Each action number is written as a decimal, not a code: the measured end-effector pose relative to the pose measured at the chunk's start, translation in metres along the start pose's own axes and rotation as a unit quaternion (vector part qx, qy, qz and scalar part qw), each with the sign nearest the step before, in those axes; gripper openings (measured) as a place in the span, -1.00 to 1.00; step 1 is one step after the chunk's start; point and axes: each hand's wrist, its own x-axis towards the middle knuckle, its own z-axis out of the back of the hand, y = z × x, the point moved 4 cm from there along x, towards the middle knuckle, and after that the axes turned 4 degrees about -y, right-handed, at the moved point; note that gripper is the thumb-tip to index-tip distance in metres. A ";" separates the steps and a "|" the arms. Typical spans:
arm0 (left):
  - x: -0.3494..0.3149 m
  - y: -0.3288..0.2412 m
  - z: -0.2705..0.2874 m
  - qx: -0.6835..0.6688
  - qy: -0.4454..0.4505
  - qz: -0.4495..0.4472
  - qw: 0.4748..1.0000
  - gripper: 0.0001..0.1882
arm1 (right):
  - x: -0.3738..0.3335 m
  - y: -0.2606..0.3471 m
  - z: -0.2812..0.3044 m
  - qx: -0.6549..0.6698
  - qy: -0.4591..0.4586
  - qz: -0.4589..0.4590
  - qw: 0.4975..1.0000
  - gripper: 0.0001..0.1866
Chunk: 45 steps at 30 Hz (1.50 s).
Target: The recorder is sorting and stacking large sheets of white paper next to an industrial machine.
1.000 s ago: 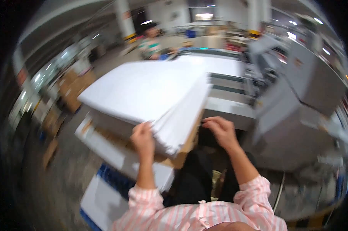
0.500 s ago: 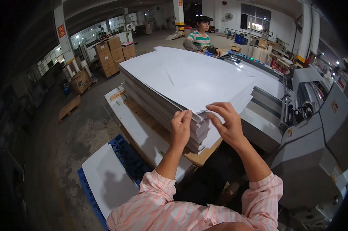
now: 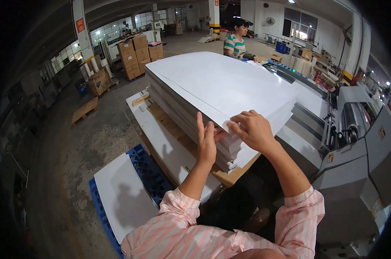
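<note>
A tall stack of large white paper sheets (image 3: 182, 108) stands in front of me, its layers slightly uneven along the near side. My right hand (image 3: 255, 133) pinches the near corner of the top sheet (image 3: 230, 84), thumb and fingers together. Beside it, my left hand (image 3: 207, 144) is upright against the stack's near edge. Its fingers are stretched and apart, some of them partly hidden at the sheet corner, and it grips nothing that I can see.
Beneath the stack is a wooden pallet (image 3: 232, 175). A blue plastic pallet (image 3: 148, 168) bearing white sheets (image 3: 122, 190) lies at lower left. A large grey machine (image 3: 355, 172) stands close on the right. Beyond the stack is a person (image 3: 235, 45); cardboard boxes (image 3: 139, 54) are piled farther left.
My left hand has gone from a pinch to stretched fingers along the stack's edge. My right hand has closed on the sheet's corner. The view has shifted slightly.
</note>
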 end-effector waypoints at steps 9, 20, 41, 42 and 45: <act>0.006 0.004 -0.005 -0.005 -0.009 0.051 0.999 -0.24 | 0.025 -0.018 0.002 0.067 0.066 -0.094 0.991 -0.71; 0.007 0.003 -0.013 0.074 -0.070 -0.001 0.995 -0.12 | 0.022 -0.029 0.009 0.029 -0.091 0.113 0.989 -0.88; 0.010 0.005 -0.009 0.086 -0.003 0.021 0.996 -0.75 | 0.020 -0.010 0.008 0.069 0.073 -0.025 0.995 -0.69; 0.010 0.005 -0.011 0.092 -0.004 0.019 0.996 -0.73 | 0.020 -0.011 0.007 0.061 0.088 -0.026 0.994 -0.68; 0.012 0.006 -0.013 0.139 -0.011 0.002 0.990 -0.71 | 0.026 -0.021 0.003 0.089 0.119 -0.057 0.987 -0.61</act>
